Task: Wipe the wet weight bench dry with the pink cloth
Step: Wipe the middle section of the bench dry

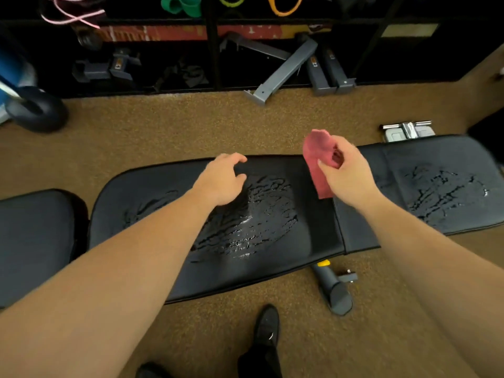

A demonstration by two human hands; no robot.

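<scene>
**Bench still soaked, cloth not down yet**

Biggest thing first: the long black padded vinyl weight bench (313,236) runs left to right across the brown speckled carpet (163,126), split into pads. It's properly wet. The middle pad has a big shiny patch of beaded water (253,216), there's a smaller smear toward its left end, and the right pad has another puddled patch (441,195). None of it looks wiped yet, so I'd say the job is barely started.

Behind it, on the far side, a black shelving unit (215,50) holds grey metal brackets, with coloured bands up top.

The left hand (222,181) hovers over the far edge of the middle pad, fingers loosely curled and holding nothing. My guess is it's about to steady things or just balance the reach.

The right hand (343,170) is up above the gap between the middle and right pads, pinching the small pink rectangular cloth (313,159) so it hangs down, off the bench surface. Held bunched at one side like that, it probably needs spreading flat before it'll soak up much.
</scene>
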